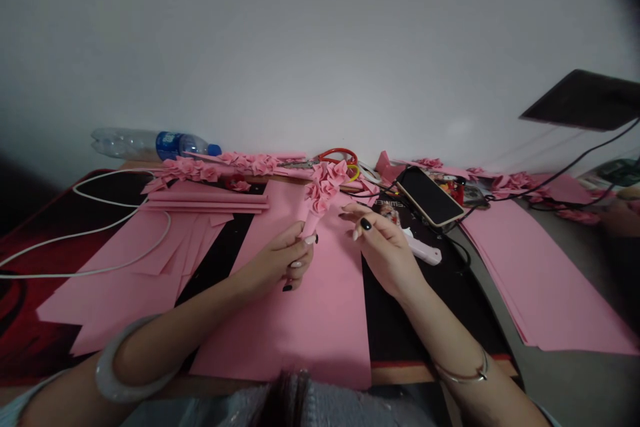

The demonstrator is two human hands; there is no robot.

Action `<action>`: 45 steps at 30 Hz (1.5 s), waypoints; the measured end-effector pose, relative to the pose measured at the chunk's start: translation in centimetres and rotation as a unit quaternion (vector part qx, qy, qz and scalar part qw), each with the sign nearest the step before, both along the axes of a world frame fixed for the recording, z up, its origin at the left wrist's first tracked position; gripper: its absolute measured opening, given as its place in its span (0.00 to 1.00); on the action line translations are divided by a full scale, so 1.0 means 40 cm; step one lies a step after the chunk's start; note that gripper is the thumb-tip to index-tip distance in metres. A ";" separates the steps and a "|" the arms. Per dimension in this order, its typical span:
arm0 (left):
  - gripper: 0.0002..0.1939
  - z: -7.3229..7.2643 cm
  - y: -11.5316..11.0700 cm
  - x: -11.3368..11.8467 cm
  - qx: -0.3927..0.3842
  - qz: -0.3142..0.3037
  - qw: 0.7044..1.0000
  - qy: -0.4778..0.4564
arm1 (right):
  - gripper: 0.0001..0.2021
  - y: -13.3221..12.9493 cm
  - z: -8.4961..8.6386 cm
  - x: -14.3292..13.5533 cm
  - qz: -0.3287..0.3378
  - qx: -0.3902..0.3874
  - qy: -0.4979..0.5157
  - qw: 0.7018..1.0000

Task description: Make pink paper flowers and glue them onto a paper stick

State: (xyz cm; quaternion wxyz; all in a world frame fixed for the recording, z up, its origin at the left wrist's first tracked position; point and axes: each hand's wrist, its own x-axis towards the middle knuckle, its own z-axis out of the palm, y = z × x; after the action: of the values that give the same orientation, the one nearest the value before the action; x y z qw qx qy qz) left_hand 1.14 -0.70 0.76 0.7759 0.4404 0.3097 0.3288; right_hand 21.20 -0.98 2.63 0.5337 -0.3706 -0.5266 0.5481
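Near the middle of the view, my left hand (287,257) is closed round the lower stem of a pink paper flower bunch (326,185), held upright with its folded blossoms on top. My right hand (383,243) is just to the right of the bunch, its fingers partly bent and apart, with nothing visible between them. Under both hands lies a large pink paper sheet (300,327).
Rolled paper tubes (207,202) and loose pink sheets (120,280) lie left, crossed by a white cable. A phone (431,195), a white-handled tool (424,250) and a paper stack (550,287) are right. More paper flowers and a bottle (150,144) line the wall.
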 end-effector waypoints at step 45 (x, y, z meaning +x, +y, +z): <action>0.17 -0.018 0.000 0.000 0.016 -0.023 0.999 0.018 | 0.17 0.025 0.048 0.062 -0.079 -0.046 0.240 0.967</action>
State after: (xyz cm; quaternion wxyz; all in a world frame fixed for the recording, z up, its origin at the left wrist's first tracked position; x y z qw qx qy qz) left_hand 1.13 -0.70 0.05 0.7700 0.4659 0.3085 0.3080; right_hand 23.68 0.00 4.56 0.6684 -0.2928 -0.3269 0.6005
